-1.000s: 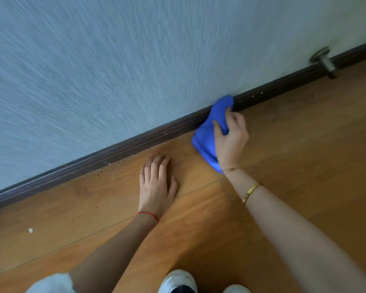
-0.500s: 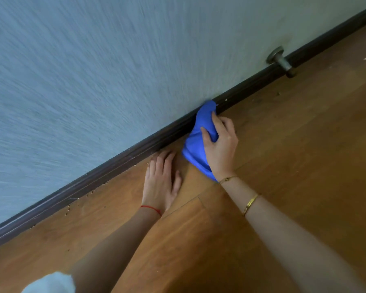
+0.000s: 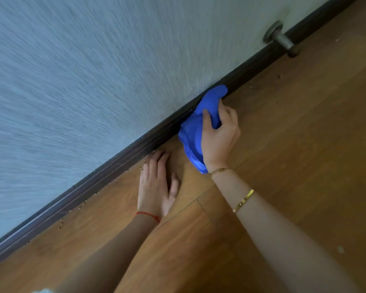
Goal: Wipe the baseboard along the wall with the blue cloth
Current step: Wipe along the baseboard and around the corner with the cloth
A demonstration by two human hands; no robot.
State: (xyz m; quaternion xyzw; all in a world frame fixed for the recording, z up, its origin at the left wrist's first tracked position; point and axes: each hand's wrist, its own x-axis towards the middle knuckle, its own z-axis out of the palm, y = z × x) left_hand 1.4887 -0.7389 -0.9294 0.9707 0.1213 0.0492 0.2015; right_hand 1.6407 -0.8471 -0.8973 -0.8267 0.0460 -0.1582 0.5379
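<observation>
A dark brown baseboard runs diagonally from lower left to upper right under a grey-blue wall. My right hand grips a bunched blue cloth, whose top end presses against the baseboard. My left hand lies flat on the wooden floor, palm down, fingers together and pointing at the baseboard, just left of the cloth. It holds nothing.
A metal door stopper sticks out from the wall above the baseboard at the upper right. Small crumbs of debris lie along the foot of the baseboard. The wooden floor spreads to the right and below.
The view has tilted and shifted, so the baseboard looks steeper. My right hand with the cloth has slid along the baseboard towards the door stopper. My left hand stays planted on the floor.
</observation>
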